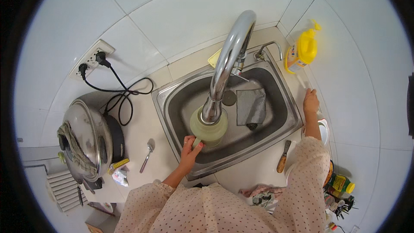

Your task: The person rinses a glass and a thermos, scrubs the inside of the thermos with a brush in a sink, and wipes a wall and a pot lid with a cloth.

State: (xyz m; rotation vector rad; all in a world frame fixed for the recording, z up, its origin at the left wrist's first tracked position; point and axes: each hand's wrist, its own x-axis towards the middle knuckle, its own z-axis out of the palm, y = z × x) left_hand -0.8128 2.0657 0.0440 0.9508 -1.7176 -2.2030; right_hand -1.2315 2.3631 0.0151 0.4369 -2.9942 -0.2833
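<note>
My left hand (190,152) grips the handle of a pale green jug (208,132) inside the stainless steel sink. Directly above the jug's mouth is the end of the chrome faucet (226,58). To the right in the basin lie a grey cloth (251,106) and the round dark drain cover (229,98). My right hand (311,101) is over the counter right of the sink, its fingers bent near a pale, slim object (301,81); whether it holds anything cannot be told. Above it stands a yellow detergent bottle (302,51) with a pump top.
A large lidded steel pot (84,139) and a spoon (147,158) are on the left counter, below plugged-in black cords (119,90). Right of the sink lies a wooden-handled scraper or knife (283,157), with a white bowl (323,131) near my right forearm. A small tap (270,47) rises at the sink's back corner.
</note>
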